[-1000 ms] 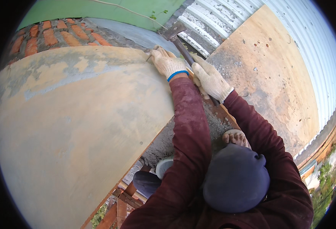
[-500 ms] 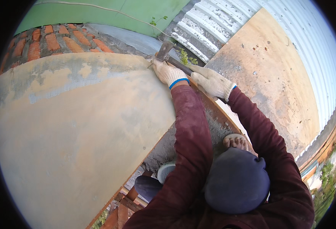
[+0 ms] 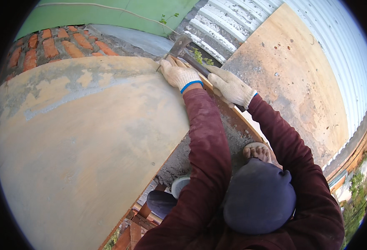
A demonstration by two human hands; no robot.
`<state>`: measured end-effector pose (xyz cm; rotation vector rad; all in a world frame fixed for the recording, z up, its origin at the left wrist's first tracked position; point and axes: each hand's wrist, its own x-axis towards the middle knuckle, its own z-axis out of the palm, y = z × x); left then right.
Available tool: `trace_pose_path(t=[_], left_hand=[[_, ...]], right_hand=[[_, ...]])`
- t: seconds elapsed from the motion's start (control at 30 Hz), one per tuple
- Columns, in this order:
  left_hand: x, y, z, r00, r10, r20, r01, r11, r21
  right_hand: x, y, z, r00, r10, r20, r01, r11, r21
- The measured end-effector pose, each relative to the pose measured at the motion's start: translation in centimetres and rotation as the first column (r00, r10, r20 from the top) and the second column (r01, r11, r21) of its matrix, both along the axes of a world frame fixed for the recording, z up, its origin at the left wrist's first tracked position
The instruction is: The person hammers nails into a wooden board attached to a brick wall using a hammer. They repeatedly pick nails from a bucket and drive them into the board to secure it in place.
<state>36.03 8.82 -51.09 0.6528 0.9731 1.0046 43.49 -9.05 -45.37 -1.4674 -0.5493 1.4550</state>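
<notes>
My right hand (image 3: 232,88), in a white knit glove with a blue cuff edge, is closed around the dark handle of a hammer (image 3: 180,45). The hammer's head is just beyond my left fingers, over the far corner of a large tan board (image 3: 87,146). My left hand (image 3: 179,76), gloved alike, is at that corner with its fingers pinched together. A thin dark point shows beside the fingertips, but what they hold is too small to make out. A wooden strip (image 3: 250,127) runs along the edge below my right hand.
Orange brickwork (image 3: 50,48) and a green wall (image 3: 108,21) border the far left. On the right, a stained wooden sheet (image 3: 287,83) lies over white corrugated metal roofing (image 3: 346,54). My sandalled foot (image 3: 258,152) rests on rough grey concrete (image 3: 177,160) beside the wooden strip.
The hammer's head has lifted a little away from my left fingers. My left hand stays at the board's corner, and the whole view has shifted slightly.
</notes>
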Motion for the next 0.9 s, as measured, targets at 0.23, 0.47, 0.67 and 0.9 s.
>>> trace_pose_path(t=[0.23, 0.47, 0.67, 0.9], left_hand=[[-0.3, 0.0, 0.4, 0.928, -0.089, -0.363, 0.111, 0.993, 0.042], [0.4, -1.2, -0.1, 0.256, 0.076, -0.964, 0.568, 0.795, 0.213], [-1.4, 1.1, -0.7, 0.263, 0.150, -0.953, 0.533, 0.800, 0.274], [0.1, -0.5, 2.1, 0.238, 0.070, -0.969, 0.475, 0.862, 0.179]], right_hand=[[-1.1, 1.3, -1.6, 0.982, -0.124, 0.142, 0.107, 0.987, 0.121], [-1.3, 0.2, -1.3, 0.923, -0.383, 0.038, 0.380, 0.922, 0.075], [-0.2, 1.7, -0.4, 0.995, -0.007, -0.099, 0.008, 1.000, 0.007], [-2.9, 1.6, -3.7, 0.812, -0.439, 0.384, 0.292, 0.876, 0.384]])
